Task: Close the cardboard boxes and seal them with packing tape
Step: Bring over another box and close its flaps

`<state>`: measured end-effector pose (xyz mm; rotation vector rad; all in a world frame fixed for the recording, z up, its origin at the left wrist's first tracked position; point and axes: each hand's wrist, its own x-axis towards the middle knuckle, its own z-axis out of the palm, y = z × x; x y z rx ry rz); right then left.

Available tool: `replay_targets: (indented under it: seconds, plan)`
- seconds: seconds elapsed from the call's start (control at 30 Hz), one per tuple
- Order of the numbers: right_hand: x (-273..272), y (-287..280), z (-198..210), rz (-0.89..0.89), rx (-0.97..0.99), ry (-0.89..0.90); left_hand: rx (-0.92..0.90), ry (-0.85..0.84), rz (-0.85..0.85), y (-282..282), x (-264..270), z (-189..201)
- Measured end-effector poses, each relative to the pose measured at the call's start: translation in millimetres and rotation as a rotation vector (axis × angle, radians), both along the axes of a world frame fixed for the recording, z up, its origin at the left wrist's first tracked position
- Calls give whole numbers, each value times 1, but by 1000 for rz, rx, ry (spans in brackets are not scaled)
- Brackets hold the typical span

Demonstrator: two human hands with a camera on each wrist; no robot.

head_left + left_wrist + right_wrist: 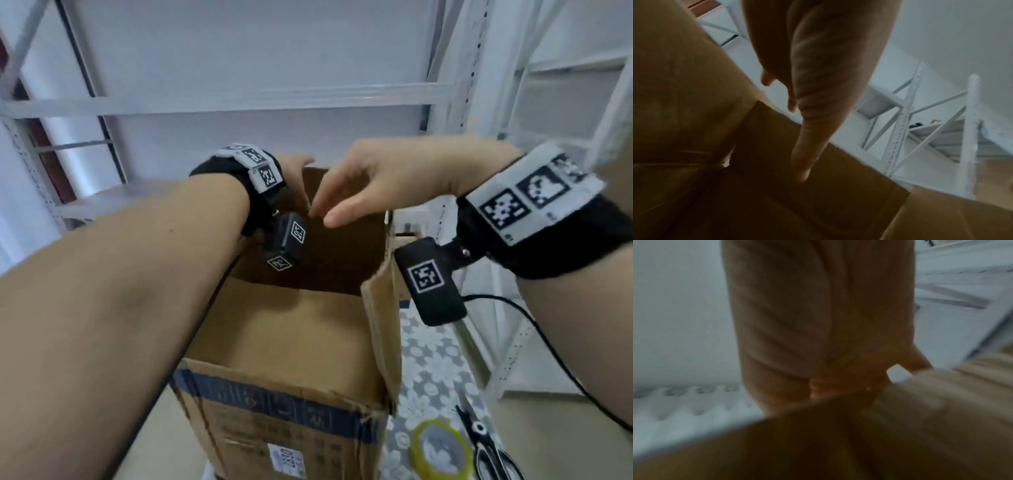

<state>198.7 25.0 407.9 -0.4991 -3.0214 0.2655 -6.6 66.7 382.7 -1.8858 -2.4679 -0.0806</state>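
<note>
A brown cardboard box (284, 421) with a blue band stands open in front of me. Its near flap (291, 322) is folded in over the opening, while the right flap (383, 308) and the far flap (315, 185) stand up. My left hand (301, 162) reaches to the far flap's top edge, fingers straight (801, 146) beside the cardboard (818, 203). My right hand (322, 212) hovers over the opening, fingers extended toward the left hand. The right wrist view is blurred: the hand (818, 353) sits just above a cardboard edge (838, 443). Neither hand holds anything.
A yellow-green roll of tape (442, 448) and black scissors (489, 445) lie on a flower-patterned surface (431, 359) right of the box. White metal shelving (239, 99) stands behind and to the right. A black cable (548, 346) hangs from my right wrist.
</note>
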Motion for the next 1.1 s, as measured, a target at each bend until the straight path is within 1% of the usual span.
replay_targets:
  seconds: [0.07,0.13,0.2,0.27,0.3,0.37,0.43,0.53,0.6,0.67,0.7,0.8,0.87,0.93,1.0,1.1]
  plan:
    - [1,20,-6,-28,-120,-3,-9,24,5,3,3,-4]
    - [1,30,-11,-73,-162,75,-53,-3,27,0,8,0]
    - [-1,36,-12,-178,-83,163,-162,-65,26,-6,14,6]
    - [-2,43,-16,-317,-15,135,-263,-119,13,-12,20,7]
    - [0,48,-20,-398,-43,96,-307,-134,7,-15,24,4]
    - [5,54,-24,-546,-196,61,-369,-192,2,-27,29,-3]
    - [10,55,-26,-623,-324,121,-440,-248,3,-39,33,-16]
    - [5,50,-20,-610,-443,239,-562,-318,52,-56,35,-31]
    - [0,44,-20,-589,-520,233,-560,-336,66,-63,38,-37]
    - [-6,40,-23,-572,-638,216,-534,-308,50,-68,37,-34]
    - [-8,38,-26,-572,-674,184,-535,-310,41,-69,36,-33]
    - [-16,30,-41,-597,-648,1,-605,-344,3,-77,38,-26]
    - [-20,23,-58,-603,-643,-96,-655,-349,-42,-81,40,-14]
    - [-22,20,-75,-659,-610,-139,-587,-369,-81,-84,40,11]
    - [-23,16,-84,-730,-563,-119,-429,-376,-78,-86,34,43]
    - [-26,10,-87,-776,-568,-53,-227,-324,44,-89,11,88]
